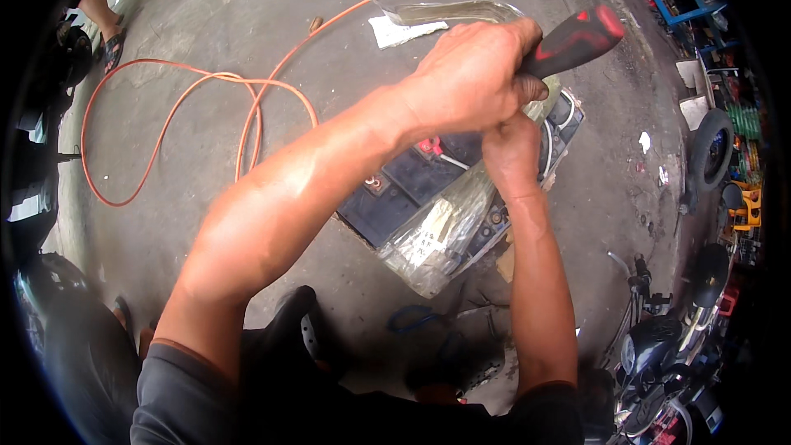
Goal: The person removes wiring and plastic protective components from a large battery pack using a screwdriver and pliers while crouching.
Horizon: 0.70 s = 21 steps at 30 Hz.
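My left hand [474, 74] is closed round the lower part of a tool with a black-and-red handle [577, 39]. The handle slants up to the right; its working end is hidden. Just below, my right hand [512, 148] is closed against the left one, with its fingertips out of sight. Both are over a pack of black batteries [375, 213] on the floor. Wide clear plastic tape [428, 239] runs across the pack and up under my hands. A red connector [429, 147] with a white wire sits among the batteries.
An orange hose [169, 119] loops over the concrete floor to the left. A strip of clear plastic [457, 10] and a white scrap [400, 33] lie beyond the pack. Motorcycle parts [659, 346] and a tyre [710, 148] line the right. A bystander's foot [114, 48] is at far left.
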Tool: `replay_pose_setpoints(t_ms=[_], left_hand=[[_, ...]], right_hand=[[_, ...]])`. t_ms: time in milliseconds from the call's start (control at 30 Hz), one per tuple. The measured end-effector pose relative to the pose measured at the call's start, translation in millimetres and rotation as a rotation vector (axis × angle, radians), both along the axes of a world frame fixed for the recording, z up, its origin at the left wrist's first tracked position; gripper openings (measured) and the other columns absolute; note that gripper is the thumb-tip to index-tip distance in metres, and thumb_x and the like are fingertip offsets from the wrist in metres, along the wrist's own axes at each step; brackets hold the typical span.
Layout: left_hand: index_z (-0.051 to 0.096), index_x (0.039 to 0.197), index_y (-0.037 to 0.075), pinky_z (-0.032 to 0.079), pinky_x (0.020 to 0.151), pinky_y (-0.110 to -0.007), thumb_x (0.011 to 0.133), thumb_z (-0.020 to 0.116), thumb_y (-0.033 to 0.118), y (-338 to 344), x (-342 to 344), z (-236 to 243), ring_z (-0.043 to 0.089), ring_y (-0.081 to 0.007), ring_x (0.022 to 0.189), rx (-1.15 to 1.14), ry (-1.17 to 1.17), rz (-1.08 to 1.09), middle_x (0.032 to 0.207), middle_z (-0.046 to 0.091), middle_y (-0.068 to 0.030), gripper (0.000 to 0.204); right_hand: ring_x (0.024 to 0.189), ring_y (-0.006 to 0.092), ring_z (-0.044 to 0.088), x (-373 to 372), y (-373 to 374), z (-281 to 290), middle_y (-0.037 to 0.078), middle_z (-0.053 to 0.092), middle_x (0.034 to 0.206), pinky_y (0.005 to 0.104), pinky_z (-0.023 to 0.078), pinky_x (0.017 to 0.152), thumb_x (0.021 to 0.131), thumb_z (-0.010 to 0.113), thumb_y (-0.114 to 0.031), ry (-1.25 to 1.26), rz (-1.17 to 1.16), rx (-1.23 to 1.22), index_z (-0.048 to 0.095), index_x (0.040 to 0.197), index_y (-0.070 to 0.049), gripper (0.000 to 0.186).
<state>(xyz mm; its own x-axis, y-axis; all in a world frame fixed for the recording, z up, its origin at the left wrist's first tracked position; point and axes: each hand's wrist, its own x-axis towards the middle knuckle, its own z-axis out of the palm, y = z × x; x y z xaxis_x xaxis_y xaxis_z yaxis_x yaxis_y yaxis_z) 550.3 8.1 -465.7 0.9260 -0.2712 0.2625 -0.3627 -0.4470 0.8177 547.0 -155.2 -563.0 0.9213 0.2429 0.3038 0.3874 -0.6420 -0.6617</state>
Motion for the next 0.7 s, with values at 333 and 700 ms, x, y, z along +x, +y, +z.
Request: replay_pose_setpoints(t_ms=[333, 700], left_hand=[[0.062, 0.111, -0.005, 0.054, 0.078, -0.041, 0.088, 0.069, 0.009, 3.2, 12.9, -47.2, 0.067, -0.0239, 0.085, -0.022, 0.072, -0.074, 0.091, 0.07, -0.0122, 0.028], [0.067, 0.104, 0.002, 0.053, 0.076, -0.043, 0.088, 0.071, 0.015, -9.1, 0.6, -44.0, 0.067, -0.0374, 0.086, 0.139, -0.009, 0.162, 0.091, 0.07, -0.0168, 0.021]], right_hand=[[0.088, 0.04, 0.065, 1.2, 2.6, -8.4, 0.02, 0.067, 0.094, 0.046, 0.05, 0.073, 0.09, 0.065, -0.008, -0.056, -0.023, 0.117, 0.062, 0.097, 0.0, 0.011], [0.098, 0.0303, 0.056, -3.6, 8.1, -10.9, 0.005, 0.061, 0.096, 0.0458, 0.041, 0.085, 0.077, 0.077, -0.026, -0.321, -0.112, -0.251, 0.066, 0.095, -0.009, 0.028]])
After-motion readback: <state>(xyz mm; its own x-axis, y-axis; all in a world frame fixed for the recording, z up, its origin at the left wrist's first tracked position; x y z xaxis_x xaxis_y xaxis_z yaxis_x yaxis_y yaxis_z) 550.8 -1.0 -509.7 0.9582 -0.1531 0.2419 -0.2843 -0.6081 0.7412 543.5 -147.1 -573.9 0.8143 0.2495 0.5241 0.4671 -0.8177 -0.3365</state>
